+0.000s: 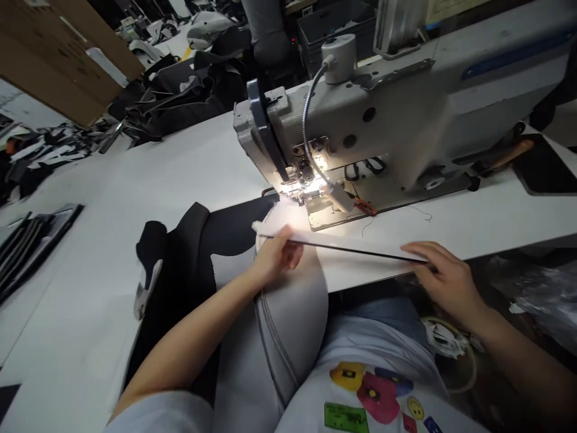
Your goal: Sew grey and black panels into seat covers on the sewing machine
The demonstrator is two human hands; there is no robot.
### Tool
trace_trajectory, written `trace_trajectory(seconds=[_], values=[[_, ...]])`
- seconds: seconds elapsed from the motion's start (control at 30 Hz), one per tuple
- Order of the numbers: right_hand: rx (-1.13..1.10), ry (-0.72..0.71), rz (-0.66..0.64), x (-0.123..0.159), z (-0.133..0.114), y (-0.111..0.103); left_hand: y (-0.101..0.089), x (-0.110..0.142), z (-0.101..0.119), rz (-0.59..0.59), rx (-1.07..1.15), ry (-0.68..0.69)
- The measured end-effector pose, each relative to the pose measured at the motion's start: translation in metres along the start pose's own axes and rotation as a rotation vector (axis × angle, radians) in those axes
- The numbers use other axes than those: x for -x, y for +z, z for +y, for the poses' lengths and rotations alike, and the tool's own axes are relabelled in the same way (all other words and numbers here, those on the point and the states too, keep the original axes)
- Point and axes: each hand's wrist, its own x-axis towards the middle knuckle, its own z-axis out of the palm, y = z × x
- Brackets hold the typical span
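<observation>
A long narrow strip point(356, 245), pale on its face with a black edge, runs taut between my two hands. My left hand point(280, 255) pinches it near its left end, just above a light grey sewn fabric panel point(297, 307). My right hand point(444, 273) grips the strip's other end between thumb and fingers, out past the table's front edge. The panel's far end reaches the lit needle area of the sewing machine point(383, 120). Double stitched seams curve down the panel, which hangs toward my lap. Black fabric point(180, 288) lies to its left.
Orange-handled snips point(363, 205) and black-handled scissors point(365, 168) lie by the machine bed. A dark flat object point(547, 162) is at the right. Stacked fabric pieces point(31, 246) sit at the left, with a cardboard box point(58, 54) and dark scraps behind.
</observation>
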Motion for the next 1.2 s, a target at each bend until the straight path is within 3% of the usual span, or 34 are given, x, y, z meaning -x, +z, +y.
trace_trajectory(seconds=[0.1, 0.17, 0.23, 0.3, 0.4, 0.5, 0.6, 0.67, 0.8, 0.87, 0.97, 1.07, 1.13, 1.2], values=[[0.092, -0.053, 0.074, -0.012, -0.005, 0.018, -0.005, 0.04, 0.006, 0.159, -0.386, 0.425], [0.048, -0.126, 0.014, -0.018, -0.014, 0.035, -0.003, 0.061, 0.012, 0.056, -0.871, 0.742], [-0.012, -0.229, -0.092, -0.023, -0.026, 0.054, 0.006, 0.071, 0.015, -0.172, -1.322, 0.924], [-0.028, -0.351, -0.195, -0.03, -0.035, 0.071, 0.02, 0.071, 0.016, -0.354, -1.583, 0.944], [0.027, -0.469, -0.298, -0.042, -0.04, 0.091, 0.04, 0.062, 0.017, -0.54, -1.748, 0.729], [0.06, -0.491, -0.307, -0.053, -0.033, 0.1, 0.053, 0.055, 0.019, -0.633, -1.781, 0.401], [0.05, -0.529, -0.3, -0.06, -0.027, 0.102, 0.062, 0.055, 0.013, -0.673, -1.751, 0.311], [0.07, -0.513, -0.324, -0.064, -0.027, 0.101, 0.066, 0.052, -0.002, -0.756, -1.676, 0.45], [0.172, -0.435, -0.403, -0.072, -0.031, 0.099, 0.064, 0.042, -0.044, -0.914, -1.56, 0.897], [0.184, -0.466, -0.44, -0.076, -0.029, 0.099, 0.058, 0.041, -0.057, -0.94, -1.518, 1.009], [0.146, -0.543, -0.487, -0.077, -0.025, 0.098, 0.045, 0.049, -0.055, -0.834, -1.318, 1.061], [0.08, -0.577, -0.437, -0.069, -0.023, 0.096, 0.035, 0.058, -0.041, -0.672, -1.172, 1.134], [0.021, -0.62, -0.38, -0.058, -0.024, 0.091, 0.031, 0.06, -0.033, -0.627, -1.14, 1.203], [-0.045, -0.698, -0.404, -0.045, -0.026, 0.085, 0.027, 0.06, -0.029, -0.595, -1.116, 1.259]])
